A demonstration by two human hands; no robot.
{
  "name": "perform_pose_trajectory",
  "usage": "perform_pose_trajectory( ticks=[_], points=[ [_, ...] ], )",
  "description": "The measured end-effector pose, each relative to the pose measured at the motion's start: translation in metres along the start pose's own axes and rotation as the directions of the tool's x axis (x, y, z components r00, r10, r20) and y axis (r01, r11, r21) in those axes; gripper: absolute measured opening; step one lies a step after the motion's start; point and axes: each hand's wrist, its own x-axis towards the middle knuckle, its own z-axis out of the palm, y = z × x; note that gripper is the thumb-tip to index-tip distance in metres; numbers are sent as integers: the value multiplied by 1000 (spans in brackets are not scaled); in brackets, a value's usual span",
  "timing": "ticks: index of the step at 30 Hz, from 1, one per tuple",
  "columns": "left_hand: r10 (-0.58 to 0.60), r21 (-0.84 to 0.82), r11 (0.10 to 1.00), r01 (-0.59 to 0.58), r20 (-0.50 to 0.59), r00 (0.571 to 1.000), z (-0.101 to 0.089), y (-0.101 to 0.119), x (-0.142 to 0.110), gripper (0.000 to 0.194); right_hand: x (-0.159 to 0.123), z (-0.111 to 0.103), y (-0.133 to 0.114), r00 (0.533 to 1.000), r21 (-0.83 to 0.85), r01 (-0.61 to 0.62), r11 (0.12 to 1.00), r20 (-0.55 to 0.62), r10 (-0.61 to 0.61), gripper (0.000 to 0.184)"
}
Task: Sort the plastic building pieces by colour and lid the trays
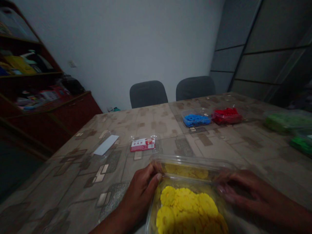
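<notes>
A clear plastic container [152, 211] sits at the near edge of the view, holding several yellow scalloped discs [187, 208]. My left hand [143, 185] grips its far left corner, thumb on the rim and fingers around the outside. On the opposite side, my right hand [240, 190] is slightly blurred, with its thumb and curled fingers at the right rim. Yellow also shows through the container's raised far edge, between the two hands. The container's near end is cut off by the frame.
Farther back stand clear boxes of blue pieces [196, 120] and red pieces [227, 115]. Green pieces [287, 122] are in boxes at the right. A clear lid with a red-and-white label [143, 144] and a white card [106, 145] lie left. Two grey chairs [148, 94] stand behind the table.
</notes>
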Motion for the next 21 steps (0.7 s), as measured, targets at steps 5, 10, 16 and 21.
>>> perform_pose_trajectory(
  ticks=[5, 10, 16, 21],
  points=[
    [-3, 3, 1000, 3, 13, 1000, -1, -3, -2, 20, -7, 13, -4, 999, 9, -20, 1000, -39, 21, 15],
    [29, 89, 996, -28, -5, 1000, -3, -1, 1, 20, 8, 18, -5, 998, 17, -4, 1000, -56, 5, 30],
    [38, 71, 997, -35, -39, 998, -4, -3, 5, 24, 49, 8, -5, 998, 168, 67, 984, -19, -64, 15],
    [41, 102, 994, -32, -92, 995, 1, -7, 0, 23, 43, 12, -1, 998, 206, 61, 977, -30, -56, 12]
  ],
)
